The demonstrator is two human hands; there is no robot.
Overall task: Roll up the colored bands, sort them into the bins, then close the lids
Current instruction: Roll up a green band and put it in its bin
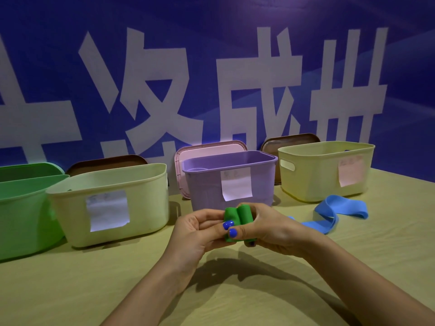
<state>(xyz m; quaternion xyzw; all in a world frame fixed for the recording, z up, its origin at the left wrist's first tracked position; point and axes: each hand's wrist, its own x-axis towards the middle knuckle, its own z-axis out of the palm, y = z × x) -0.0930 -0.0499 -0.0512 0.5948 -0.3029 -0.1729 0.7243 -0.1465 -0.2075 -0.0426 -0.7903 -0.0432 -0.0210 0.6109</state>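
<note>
both hands (pixel 200 228) (pixel 270 228) grasping rolled green rubber band (pixel 237 218) | loose blue rubber band (pixel 334 214) on surface (pixel 306 290)

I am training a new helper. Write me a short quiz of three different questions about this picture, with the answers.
1. True or false: the blue band is already rolled up.
2. Which hands hold the green band? A) left only B) right only C) both
3. Fill in: a paper label hangs on the front of the ___ bin just behind the hands.

Key:
1. False; it lies loose on the table.
2. C; left hand and right hand both grip it.
3. Purple.
</note>
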